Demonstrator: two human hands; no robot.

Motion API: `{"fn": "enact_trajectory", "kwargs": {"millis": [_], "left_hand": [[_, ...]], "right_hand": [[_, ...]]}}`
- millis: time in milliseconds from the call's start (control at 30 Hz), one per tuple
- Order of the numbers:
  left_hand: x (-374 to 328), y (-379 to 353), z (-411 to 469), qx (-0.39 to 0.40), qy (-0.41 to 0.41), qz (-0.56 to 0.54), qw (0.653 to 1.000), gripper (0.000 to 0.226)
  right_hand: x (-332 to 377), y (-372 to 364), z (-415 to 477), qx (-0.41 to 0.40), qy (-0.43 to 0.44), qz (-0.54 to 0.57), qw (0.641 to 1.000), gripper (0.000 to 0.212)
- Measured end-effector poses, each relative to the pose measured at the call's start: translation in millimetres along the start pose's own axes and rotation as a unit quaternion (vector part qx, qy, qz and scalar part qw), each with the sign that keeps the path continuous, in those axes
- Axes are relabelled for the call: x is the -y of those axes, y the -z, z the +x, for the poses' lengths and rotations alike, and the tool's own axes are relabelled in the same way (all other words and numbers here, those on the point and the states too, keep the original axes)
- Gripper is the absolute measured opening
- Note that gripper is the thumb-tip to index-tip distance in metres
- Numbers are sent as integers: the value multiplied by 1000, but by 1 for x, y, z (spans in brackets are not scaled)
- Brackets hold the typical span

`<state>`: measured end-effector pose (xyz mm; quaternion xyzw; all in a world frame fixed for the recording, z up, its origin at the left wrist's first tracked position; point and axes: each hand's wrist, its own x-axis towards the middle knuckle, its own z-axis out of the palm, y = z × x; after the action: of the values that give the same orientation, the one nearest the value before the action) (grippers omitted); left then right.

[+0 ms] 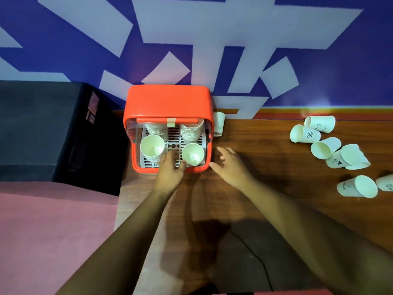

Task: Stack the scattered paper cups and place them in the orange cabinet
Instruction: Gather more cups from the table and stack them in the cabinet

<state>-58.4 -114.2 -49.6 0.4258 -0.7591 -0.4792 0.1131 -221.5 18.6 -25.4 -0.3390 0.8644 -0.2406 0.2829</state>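
The orange cabinet [169, 102] stands open on the wooden table, its white slotted rack pulled out toward me. On the rack stand cup stacks: two at the back [156, 128] [191, 130], one at the front left [152, 146] and one at the front right [193, 154]. My left hand [171, 166] reaches onto the rack between the front stacks, thumb touching the front right stack. My right hand [230, 163] hovers with spread fingers just right of the cabinet, holding nothing. Several white paper cups [327, 145] lie scattered on their sides at the table's right.
One more cup [219, 123] stands behind the cabinet's right side. A black box [42, 128] sits left of the table, above a pink floor. A dark cable [255, 256] runs across the table's near part. The blue and white wall is behind.
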Motion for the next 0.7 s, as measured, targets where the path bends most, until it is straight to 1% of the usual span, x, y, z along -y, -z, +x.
{"fn": "enact_trajectory", "kwargs": {"millis": [100,167,267,333,467,533,600,700], "left_hand": [[-17,-7,-13,26,22,12,999,23],[-33,-23,-15,42,14,44,998,21],[-73,-56,-14,66,-16,90,994,19],[-105,-89,-13,60,-36,108,992,20],[-162,-153,-20,44,-21,97,994,19],[-179,-184,-26,65,-19,92,993,17],[-196,-220,-30,102,-24,96,990,17],[-227,-277,-31,154,-32,93,983,14]], "right_hand": [[-34,36,-18,-9,-22,-48,999,67],[-59,66,-29,-19,-48,-63,997,66],[-98,112,-41,-36,-62,-75,995,65],[-127,147,-52,-53,-68,-82,993,65],[-187,207,-68,-72,-93,-77,990,64],[-217,227,-73,-83,-105,-65,989,61],[-248,245,-81,-104,-115,-58,986,57],[-290,263,-94,-130,-136,-73,979,57]]}}
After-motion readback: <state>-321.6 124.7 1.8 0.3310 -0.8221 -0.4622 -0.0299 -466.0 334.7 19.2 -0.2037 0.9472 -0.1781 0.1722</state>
